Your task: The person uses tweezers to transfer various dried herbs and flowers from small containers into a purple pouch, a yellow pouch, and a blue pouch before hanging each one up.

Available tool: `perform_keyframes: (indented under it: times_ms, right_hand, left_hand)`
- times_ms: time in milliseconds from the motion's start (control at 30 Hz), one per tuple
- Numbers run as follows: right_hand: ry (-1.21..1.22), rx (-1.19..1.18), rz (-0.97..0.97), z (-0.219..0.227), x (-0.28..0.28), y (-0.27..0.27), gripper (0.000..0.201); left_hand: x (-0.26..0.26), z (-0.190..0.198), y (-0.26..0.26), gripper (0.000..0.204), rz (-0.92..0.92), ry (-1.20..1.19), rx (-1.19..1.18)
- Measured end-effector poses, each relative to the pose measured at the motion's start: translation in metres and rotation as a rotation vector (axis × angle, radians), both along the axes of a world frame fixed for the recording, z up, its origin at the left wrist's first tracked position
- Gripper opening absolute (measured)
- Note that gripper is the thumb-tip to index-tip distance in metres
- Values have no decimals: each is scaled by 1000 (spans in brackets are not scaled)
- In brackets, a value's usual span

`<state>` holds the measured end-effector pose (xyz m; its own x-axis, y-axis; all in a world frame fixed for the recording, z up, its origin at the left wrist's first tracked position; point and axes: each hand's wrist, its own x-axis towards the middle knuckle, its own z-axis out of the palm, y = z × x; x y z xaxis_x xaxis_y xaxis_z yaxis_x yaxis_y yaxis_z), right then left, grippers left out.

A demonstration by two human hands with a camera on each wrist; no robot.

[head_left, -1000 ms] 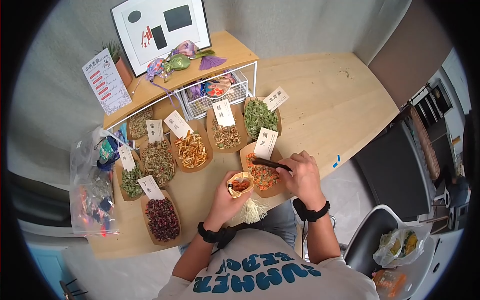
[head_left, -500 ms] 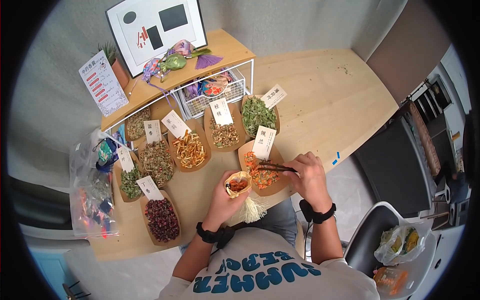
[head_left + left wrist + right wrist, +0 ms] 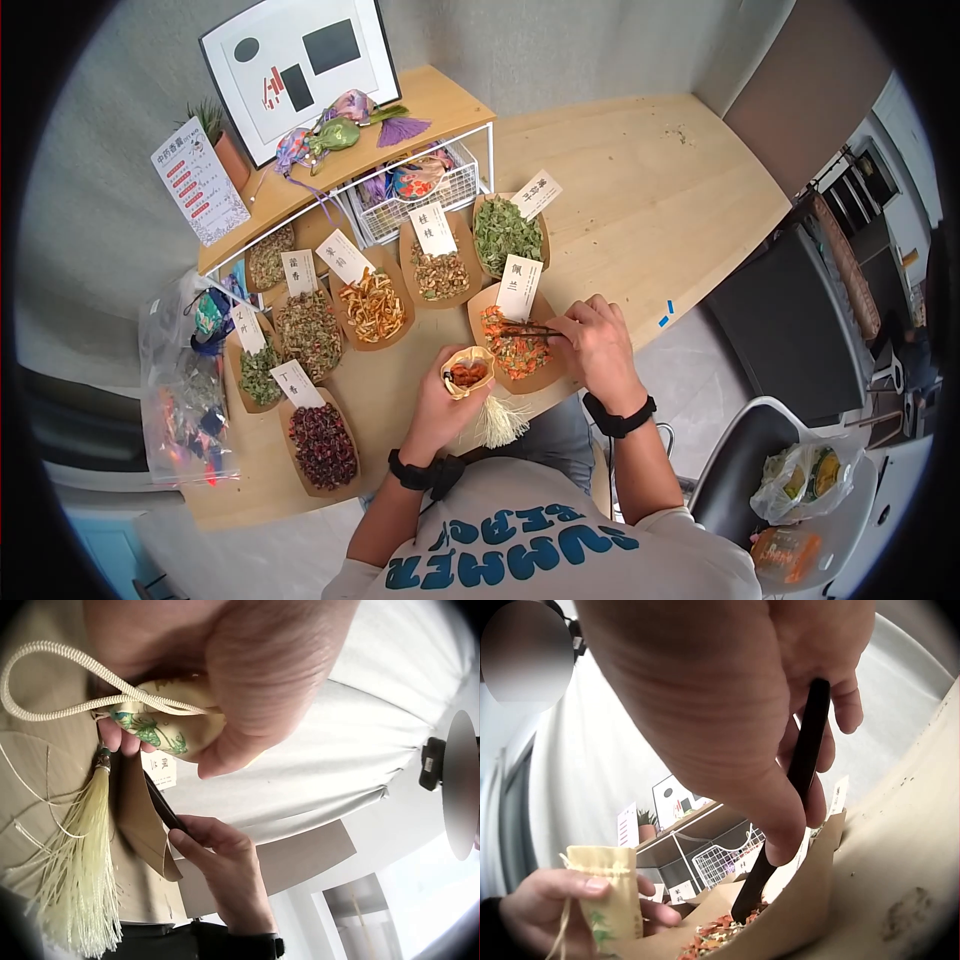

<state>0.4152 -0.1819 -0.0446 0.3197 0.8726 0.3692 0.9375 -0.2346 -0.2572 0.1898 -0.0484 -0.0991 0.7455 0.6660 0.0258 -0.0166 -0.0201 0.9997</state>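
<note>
My left hand point(image 3: 432, 412) holds a pale yellow drawstring pouch point(image 3: 613, 904) upright, its mouth open towards the head camera. Reddish-orange dried bits point(image 3: 466, 374) show inside it. A cream tassel point(image 3: 503, 423) and a looped cord point(image 3: 56, 646) hang from the pouch, which has a green printed pattern. Dark tweezers point(image 3: 808, 754) are pinched between the thumb and fingers of my right hand point(image 3: 603, 352). Their tips reach into orange and green dried herbs point(image 3: 518, 358) in a brown paper tray point(image 3: 545, 382) just right of the pouch.
Several more paper trays of herbs with labels stand left and behind, one with dark red buds point(image 3: 323, 446). A wooden shelf point(image 3: 440, 105) with a wire basket point(image 3: 455, 190) is at the back. A clear plastic bag point(image 3: 185, 400) lies left. The table's edge is close to my body.
The tweezers have come down from over the tray into the orange herbs, their tips spreading apart on the way. My left hand keeps holding the pouch beside the tray.
</note>
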Motion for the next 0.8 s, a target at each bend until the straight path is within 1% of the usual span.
perform_keyframes:
  times_ms: [133, 200, 233, 300, 400, 433, 500, 600, 733, 800]
  right_hand:
    - [15, -15, -22, 0, -2, -1, 23]
    - [102, 23, -31, 4, -4, -5, 19]
    - [103, 22, -31, 5, -4, -7, 19]
    - [45, 56, -124, 5, -3, -13, 16]
    - [74, 54, -176, 5, -4, -24, 15]
    - [74, 53, -177, 4, -6, -25, 15]
    - [168, 45, -131, 3, -8, -27, 14]
    - [189, 28, -119, 1, -14, -22, 14]
    - [159, 10, -102, 3, -20, -13, 15]
    - [149, 19, -58, 6, -23, -6, 16]
  left_hand:
    - [-1, 1, -1, 38, -1, -7, -4]
    - [-2, -1, 1, 39, -13, -3, -1]
    - [-2, -2, 1, 39, -25, 0, 3]
    - [-2, 0, 0, 39, -22, 1, 5]
    - [-1, -1, 0, 39, -8, -8, 0]
    - [-1, -2, 0, 38, 1, -14, -11]
    - [0, -2, 0, 38, -1, -13, -2]
    - [0, 1, -2, 38, 2, -10, 3]
    - [-1, -1, -1, 38, 1, -10, 3]
    - [0, -3, -1, 38, 2, -14, 5]
